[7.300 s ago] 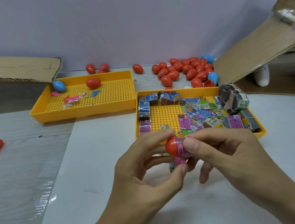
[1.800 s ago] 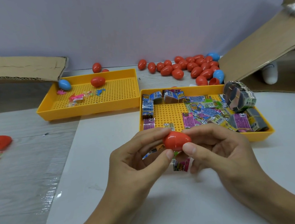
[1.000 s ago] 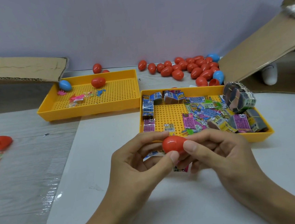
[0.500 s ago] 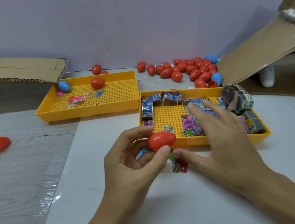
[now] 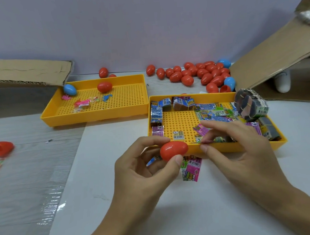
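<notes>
Red plastic egg [image 5: 174,150], smooth and glossy, sits pinched between thumb and fingertips of the left hand [image 5: 146,172], just in front of the perforated yellow tray [image 5: 224,149]. The right hand [image 5: 241,153] curls over printed paper leaflets [image 5: 215,112] inside; whether it pinches one I cannot tell. A matte white tabletop [image 5: 178,218] lies beneath, with a pale wall [image 5: 142,24] behind.

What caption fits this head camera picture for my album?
Left hand holds a red plastic egg while the right hand reaches into the yellow tray of folded leaflets.
</notes>
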Demonstrator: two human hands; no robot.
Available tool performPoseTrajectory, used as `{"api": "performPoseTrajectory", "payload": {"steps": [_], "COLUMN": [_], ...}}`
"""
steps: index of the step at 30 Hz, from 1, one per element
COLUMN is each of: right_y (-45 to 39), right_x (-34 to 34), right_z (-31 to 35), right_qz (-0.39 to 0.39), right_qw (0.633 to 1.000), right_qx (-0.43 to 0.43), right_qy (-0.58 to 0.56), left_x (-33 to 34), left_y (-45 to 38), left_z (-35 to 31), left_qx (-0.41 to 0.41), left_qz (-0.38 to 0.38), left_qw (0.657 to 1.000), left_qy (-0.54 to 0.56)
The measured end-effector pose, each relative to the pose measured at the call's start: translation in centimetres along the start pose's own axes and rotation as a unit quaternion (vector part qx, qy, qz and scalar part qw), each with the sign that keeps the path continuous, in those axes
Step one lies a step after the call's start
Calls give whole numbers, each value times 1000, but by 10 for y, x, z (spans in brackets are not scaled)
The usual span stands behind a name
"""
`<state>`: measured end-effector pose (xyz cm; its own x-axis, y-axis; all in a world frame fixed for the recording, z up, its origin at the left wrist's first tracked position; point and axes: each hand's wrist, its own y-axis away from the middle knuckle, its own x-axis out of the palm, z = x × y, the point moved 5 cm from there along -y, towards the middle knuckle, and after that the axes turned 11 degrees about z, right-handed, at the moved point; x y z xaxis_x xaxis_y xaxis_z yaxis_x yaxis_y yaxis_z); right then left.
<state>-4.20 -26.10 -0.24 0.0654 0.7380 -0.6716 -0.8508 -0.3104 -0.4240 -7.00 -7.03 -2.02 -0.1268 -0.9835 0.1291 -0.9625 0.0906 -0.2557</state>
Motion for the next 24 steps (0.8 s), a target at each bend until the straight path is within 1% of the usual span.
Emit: {"api": "performPoseTrajectory", "payload": {"steps": [4,6,8,11,13,16,19,24], "right_y": [2,5,8,9,10,12,14,15], "right_x": [-6,-8,-7,-2,2,6,9,14], "right_z": [5,7,8,8,7,7,10,12], "right_qz": [-57,-76,-76,-67,-58,-39,-12,5], "right_qw": [997,992,984,963,952,950,951,950], "right_qx": [-20,-22,-13,26,54,75,71,76], "right_qy": [-53,-99,-160,-258,-295,-300,-299,-304], "left_x": [0,-2,-2,0,4,7,9,13], "left_y": [1,1,1,0,0,0,0,1], "left_z": [2,2,1,1,1,-2,-2,-4], "left_qx": [-1,-1,-3,-22,-32,-23,-27,-15], "left_qz": [0,-4,2,14,32,54,62,65], "left_qw": [1000,1000,1000,1000,999,998,996,996], "left_qy": [4,4,11,17,1,-30,-56,-57]}}
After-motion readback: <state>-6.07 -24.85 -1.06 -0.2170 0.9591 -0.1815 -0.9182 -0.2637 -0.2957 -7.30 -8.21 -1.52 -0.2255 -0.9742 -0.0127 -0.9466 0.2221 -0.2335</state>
